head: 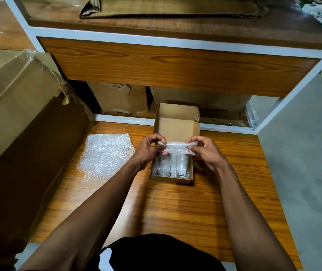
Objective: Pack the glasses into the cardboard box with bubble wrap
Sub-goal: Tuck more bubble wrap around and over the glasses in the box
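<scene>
Access around the small cardboard box point(173, 178): open from the front and right, restricted at the rear and left.

The raised lid flap point(177, 111) and the shelf panel point(175, 65) above it block approach from behind. A large carton point(19, 114) walls off the left edge of the wooden table point(175, 208). A flat bubble wrap sheet point(105, 155) covers the surface between carton and box. Both hands, left hand point(148, 150) and right hand point(205, 151), occupy the box opening.

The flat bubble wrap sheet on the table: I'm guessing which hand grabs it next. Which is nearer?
Left. The left hand is just right of the flat bubble wrap sheet; the right hand is farther, beyond the cardboard box. Both pinch a bubble wrap strip.
</scene>
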Tool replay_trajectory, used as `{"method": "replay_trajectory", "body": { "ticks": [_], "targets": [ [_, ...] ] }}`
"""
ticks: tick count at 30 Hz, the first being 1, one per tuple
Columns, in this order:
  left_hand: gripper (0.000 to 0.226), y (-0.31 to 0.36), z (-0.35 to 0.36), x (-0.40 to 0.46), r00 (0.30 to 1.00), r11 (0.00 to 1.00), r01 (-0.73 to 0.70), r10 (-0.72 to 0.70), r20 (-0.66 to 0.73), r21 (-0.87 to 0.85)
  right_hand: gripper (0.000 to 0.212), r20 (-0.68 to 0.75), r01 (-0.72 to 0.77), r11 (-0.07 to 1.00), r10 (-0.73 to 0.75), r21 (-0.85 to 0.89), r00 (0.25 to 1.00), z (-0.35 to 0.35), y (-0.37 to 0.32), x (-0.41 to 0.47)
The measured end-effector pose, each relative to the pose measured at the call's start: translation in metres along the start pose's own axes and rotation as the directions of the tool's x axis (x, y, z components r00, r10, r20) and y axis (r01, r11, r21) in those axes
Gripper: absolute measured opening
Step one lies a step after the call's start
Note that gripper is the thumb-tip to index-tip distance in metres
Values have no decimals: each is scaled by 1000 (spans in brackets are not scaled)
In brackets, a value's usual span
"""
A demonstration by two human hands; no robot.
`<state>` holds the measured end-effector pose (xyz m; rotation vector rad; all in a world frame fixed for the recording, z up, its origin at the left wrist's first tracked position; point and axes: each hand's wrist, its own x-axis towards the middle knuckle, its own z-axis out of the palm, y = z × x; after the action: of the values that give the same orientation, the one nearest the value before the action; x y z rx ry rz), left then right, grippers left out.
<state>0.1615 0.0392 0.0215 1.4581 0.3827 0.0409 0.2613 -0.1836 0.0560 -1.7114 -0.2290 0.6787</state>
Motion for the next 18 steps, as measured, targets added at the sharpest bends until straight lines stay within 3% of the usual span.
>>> {"method": "replay_trajectory", "body": {
  "ticks": [4, 9, 11, 14, 18],
  "targets": [
    [10, -1, 0, 3, 999, 1000, 23, -23, -28, 9, 17, -20, 5, 999, -6, -41, 1000, 0, 2, 1],
    [22, 3, 3, 5, 997, 994, 59, -63, -38, -91, 23, 28, 33, 997, -35, 68, 999, -5, 12, 5],
    [22, 0, 3, 6, 997, 992, 52, -57, -43, -119, 16, 32, 48, 995, -51, 83, 998, -6, 14, 5],
    [15, -2, 7, 6, 998, 993, 26, -31, -51, -111, 13, -35, 54, 998, -55, -39, 998, -5, 15, 6],
    [37, -4, 16, 10, 995, 987, 19, -35, -96, -160, 34, -1, 5, 992, -5, -125, 1000, -5, 18, 6]
  ]
}}
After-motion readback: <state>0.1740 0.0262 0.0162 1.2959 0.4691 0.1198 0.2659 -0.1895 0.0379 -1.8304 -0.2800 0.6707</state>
